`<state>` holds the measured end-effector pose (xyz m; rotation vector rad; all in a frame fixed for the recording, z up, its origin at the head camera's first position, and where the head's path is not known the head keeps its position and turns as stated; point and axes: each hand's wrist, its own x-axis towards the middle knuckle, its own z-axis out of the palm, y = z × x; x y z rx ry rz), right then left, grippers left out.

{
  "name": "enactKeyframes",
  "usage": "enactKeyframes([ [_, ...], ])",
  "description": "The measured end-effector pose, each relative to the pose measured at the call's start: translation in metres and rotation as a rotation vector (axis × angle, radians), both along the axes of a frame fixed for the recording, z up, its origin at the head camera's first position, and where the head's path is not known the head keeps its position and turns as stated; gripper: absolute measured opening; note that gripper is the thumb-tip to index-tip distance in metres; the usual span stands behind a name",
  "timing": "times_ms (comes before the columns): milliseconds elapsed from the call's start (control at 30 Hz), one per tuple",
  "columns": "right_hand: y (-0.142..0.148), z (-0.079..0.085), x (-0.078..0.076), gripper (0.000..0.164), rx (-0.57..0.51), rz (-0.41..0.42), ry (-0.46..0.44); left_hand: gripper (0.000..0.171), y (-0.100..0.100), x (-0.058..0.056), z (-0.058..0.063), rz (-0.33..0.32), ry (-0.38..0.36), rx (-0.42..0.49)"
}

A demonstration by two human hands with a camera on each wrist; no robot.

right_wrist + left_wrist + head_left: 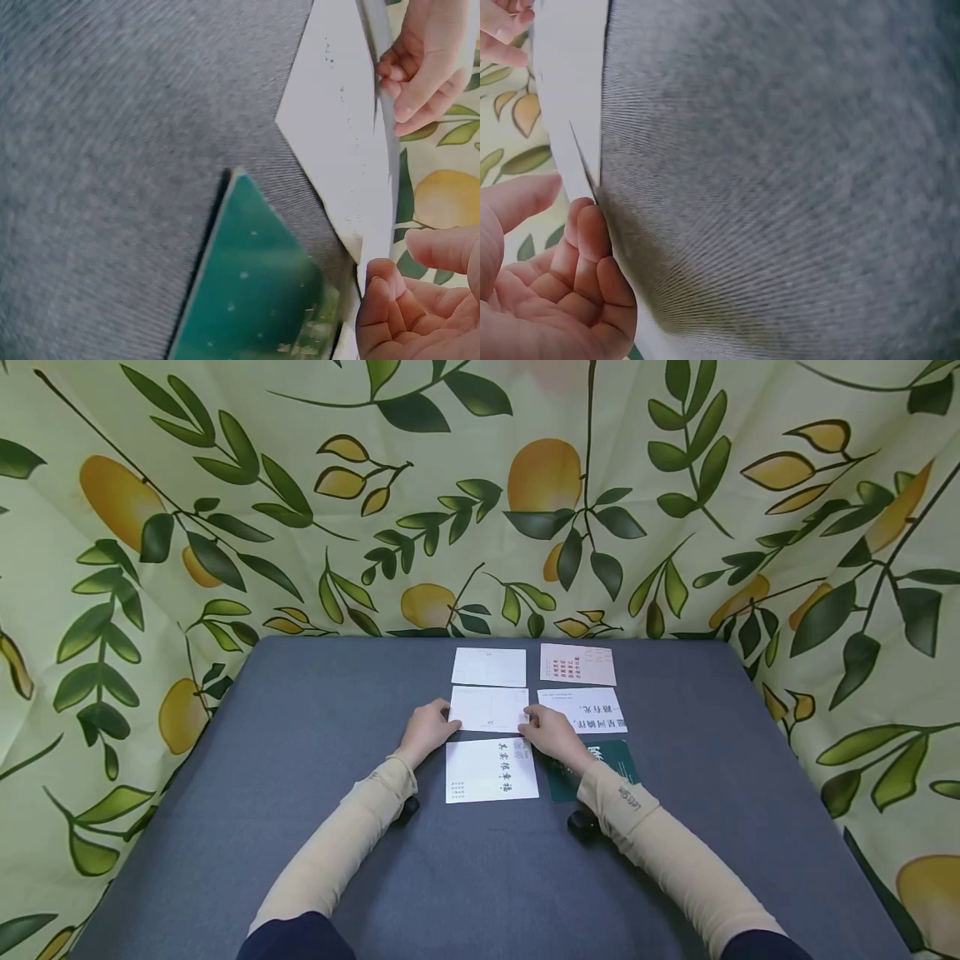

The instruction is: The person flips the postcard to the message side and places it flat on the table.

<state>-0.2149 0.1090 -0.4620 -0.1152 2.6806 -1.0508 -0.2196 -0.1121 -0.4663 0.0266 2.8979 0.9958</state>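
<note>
A white postcard [491, 709] with faint printed lines lies in the middle row of the left column. My left hand [429, 727] grips its left edge, fingertips curled at the card's edge in the left wrist view. At the opposite edge, the curled fingers of my right hand [553, 733] hold the right side. Toward me is a white card with dark lettering [480, 772]. Partly under the right forearm, a green card [619, 758] is also seen in the right wrist view, on the dark cloth.
Beyond the held postcard is another white card [489, 667]. A pinkish card with red lettering [577, 664] sits to its right, and a lettered white card [592, 714] lies below that. The grey-blue tablecloth [322, 710] ends at a leaf-and-fruit patterned curtain [450, 552].
</note>
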Motion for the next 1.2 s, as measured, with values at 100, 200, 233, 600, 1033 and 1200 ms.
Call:
enactKeyframes([
  [100,0.001,0.002,0.002,0.044,-0.015,0.001,-0.006,0.039,-0.001,0.004,0.001,0.009,-0.025,0.014],
  [200,0.003,0.004,0.006,0.043,-0.019,0.018,-0.008,0.042,-0.003,0.010,0.004,0.007,-0.057,0.019],
  [233,0.004,0.004,0.008,0.043,-0.019,0.023,-0.009,0.044,-0.003,0.013,0.004,0.005,-0.074,0.017],
  [600,0.018,0.001,0.029,0.042,0.014,0.033,-0.046,0.060,-0.008,0.044,0.015,-0.039,-0.141,-0.032],
  [1033,0.015,0.003,0.047,0.063,-0.057,0.006,-0.110,0.061,-0.013,0.061,0.012,-0.027,-0.185,0.113],
  [1200,0.012,0.002,0.048,0.064,-0.119,-0.002,-0.123,0.060,-0.012,0.061,0.008,0.012,-0.231,0.255],
])
